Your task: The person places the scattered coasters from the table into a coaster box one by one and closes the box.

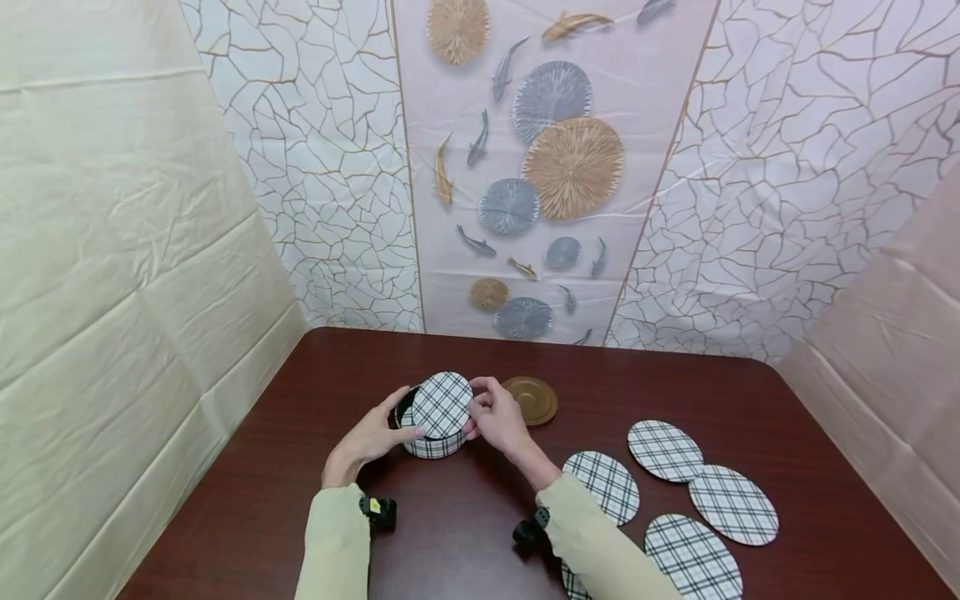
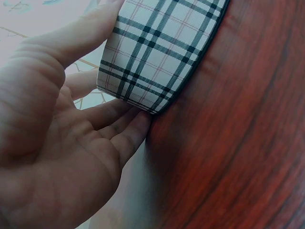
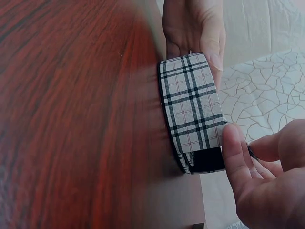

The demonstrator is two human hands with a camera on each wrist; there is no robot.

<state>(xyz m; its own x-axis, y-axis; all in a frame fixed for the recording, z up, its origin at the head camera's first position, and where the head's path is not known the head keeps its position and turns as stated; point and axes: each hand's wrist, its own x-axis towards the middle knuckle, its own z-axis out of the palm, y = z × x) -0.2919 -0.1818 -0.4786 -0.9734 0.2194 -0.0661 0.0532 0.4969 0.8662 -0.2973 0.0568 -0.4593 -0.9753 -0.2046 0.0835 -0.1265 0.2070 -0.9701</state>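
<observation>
A round coaster holder with a black-and-white plaid side stands on the table in the head view. My left hand grips it from the left, thumb at the front rim and fingers round the far side. A round plaid coaster lies tilted over the holder's opening, covering most of it; a dark strip of the inside shows at the left. With thumb and fingers, my right hand pinches this coaster at its right edge. In the right wrist view, a gap in the holder's side wall shows close to the right fingers.
Several loose plaid coasters lie on the right of the table, among them a far one, a right one and a near one. The right sleeve partly covers another. Behind the right hand lies a brown round disc.
</observation>
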